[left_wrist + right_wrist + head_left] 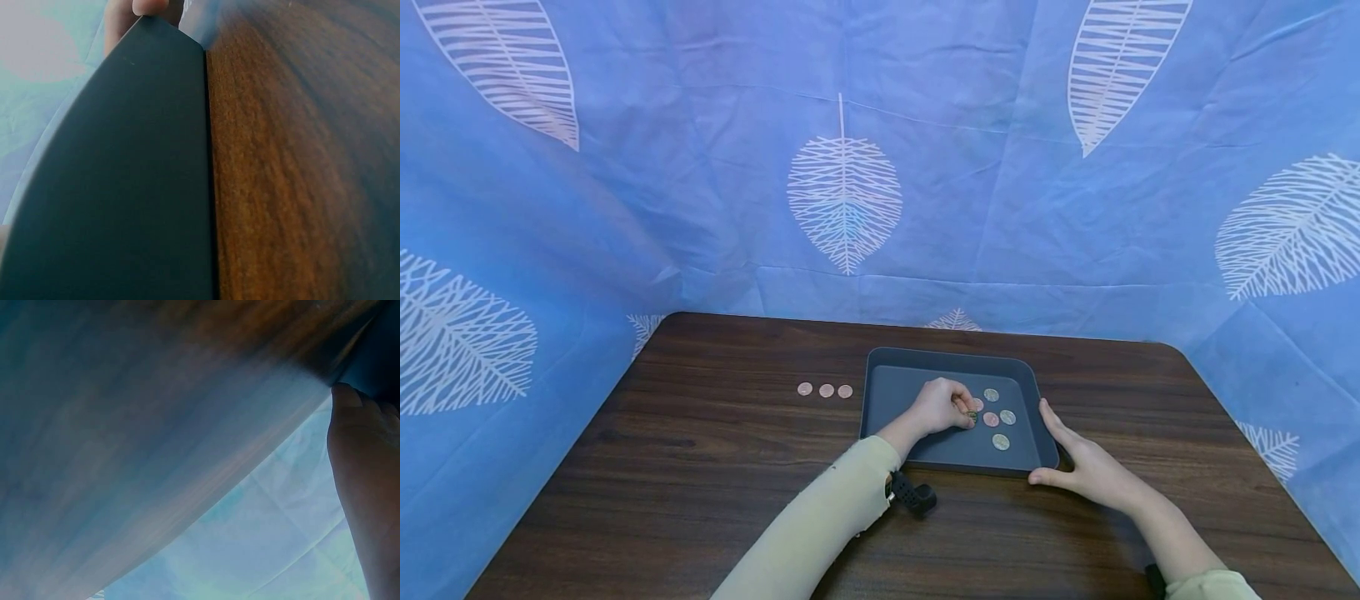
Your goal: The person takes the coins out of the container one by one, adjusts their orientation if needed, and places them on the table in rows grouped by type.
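In the head view my left hand [938, 408] reaches over the dark grey tray [940, 360], thumb and fingers pinching a small coin [972, 416] that shows greenish-gold at the fingertips. Close by in the tray's right half lie copper coins [991, 419] and silver coins [1007, 417]. One copper coin [978, 404] is partly covered by the fingers. My right hand [1090, 462] is spread at the tray's near right corner, fingers straight along the right side and thumb at the front. The left wrist view shows the tray's outer wall [125, 162], with a thumb [150, 6] at its corner.
Three copper coins [827, 390] lie in a row on the dark wooden table [700, 467], left of the tray. Blue cloth [955, 200] with white leaf prints hangs behind the table and along its sides.
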`<state>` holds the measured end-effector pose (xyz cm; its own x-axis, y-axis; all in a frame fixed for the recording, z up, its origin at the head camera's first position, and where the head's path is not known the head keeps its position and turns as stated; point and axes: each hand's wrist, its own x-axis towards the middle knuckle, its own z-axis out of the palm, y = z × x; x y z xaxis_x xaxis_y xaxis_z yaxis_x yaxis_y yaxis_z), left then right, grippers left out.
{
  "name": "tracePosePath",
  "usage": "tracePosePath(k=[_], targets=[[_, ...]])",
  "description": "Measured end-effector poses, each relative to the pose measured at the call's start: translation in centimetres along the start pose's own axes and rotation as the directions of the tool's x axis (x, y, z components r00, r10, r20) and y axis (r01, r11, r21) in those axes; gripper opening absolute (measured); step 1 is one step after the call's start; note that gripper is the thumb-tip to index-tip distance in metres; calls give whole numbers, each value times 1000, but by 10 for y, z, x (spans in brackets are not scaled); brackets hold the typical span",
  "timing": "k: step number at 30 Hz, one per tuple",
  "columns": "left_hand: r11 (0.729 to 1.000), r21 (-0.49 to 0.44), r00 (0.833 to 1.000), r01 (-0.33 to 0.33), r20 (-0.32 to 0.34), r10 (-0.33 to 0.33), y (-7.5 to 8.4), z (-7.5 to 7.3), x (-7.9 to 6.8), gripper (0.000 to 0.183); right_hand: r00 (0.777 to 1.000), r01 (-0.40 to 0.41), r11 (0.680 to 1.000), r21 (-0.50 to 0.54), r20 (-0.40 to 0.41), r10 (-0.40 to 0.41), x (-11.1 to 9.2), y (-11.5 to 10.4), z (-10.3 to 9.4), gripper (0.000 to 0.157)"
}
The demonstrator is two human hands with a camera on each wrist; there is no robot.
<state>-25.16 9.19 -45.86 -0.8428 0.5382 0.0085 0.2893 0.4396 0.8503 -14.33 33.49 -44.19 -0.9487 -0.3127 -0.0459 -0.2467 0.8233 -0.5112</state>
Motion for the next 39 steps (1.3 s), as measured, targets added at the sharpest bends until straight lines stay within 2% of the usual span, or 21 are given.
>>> tracePosePath(k=[10, 16, 25, 29, 33, 39], targets=[[999, 39, 999, -33, -7, 33, -2, 2, 3, 9, 1000, 6, 1000, -3, 0, -6, -1, 1, -1, 110], [999, 42, 999, -30, -17, 31, -2, 2, 3, 7, 1000, 3, 1000, 3, 1, -3, -2, 0, -2, 110], [995, -99, 998, 22, -57, -28, -2, 1, 1, 5, 1000, 7, 1000, -4, 1, -7, -2, 3, 0, 110], [987, -159, 996, 25, -78, -38, 0, -1, 0, 7, 1000, 3, 1000, -4, 0, -3, -1, 3, 1, 110], [978, -209, 997, -5, -83, -13, 5, -7, -2, 6, 1000, -4, 1000, -5, 1, 4, 0, 2, 1, 110], [973, -224, 995, -63, -86, 44, 12, -25, -11, 6, 1000, -6, 1000, -6, 0, 6, 0, 2, 1, 111]])
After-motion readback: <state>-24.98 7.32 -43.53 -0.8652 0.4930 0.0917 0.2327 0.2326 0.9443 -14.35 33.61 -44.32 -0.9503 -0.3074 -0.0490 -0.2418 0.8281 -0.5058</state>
